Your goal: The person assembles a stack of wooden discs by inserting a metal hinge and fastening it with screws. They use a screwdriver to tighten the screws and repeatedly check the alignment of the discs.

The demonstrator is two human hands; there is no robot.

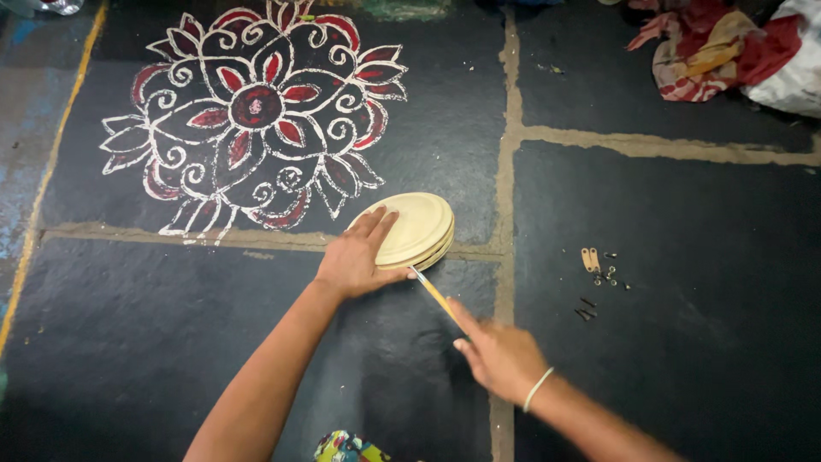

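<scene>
A pale cream oval disc [419, 224], stacked on a second like piece, lies on the dark stone floor. My left hand [352, 257] rests flat on its near left side, fingers spread over the top. My right hand [500, 355], with a white bangle at the wrist, grips a thin yellow-handled tool [434, 293]. The tool's tip touches the disc's near edge, at the seam between the two pieces.
A red and white chalk flower drawing [256, 111] covers the floor at the upper left. Small metal screws and a little plate [599, 274] lie to the right. Crumpled cloth and a bag [727, 47] sit at the top right. Pale mortar joints [509, 171] cross the floor.
</scene>
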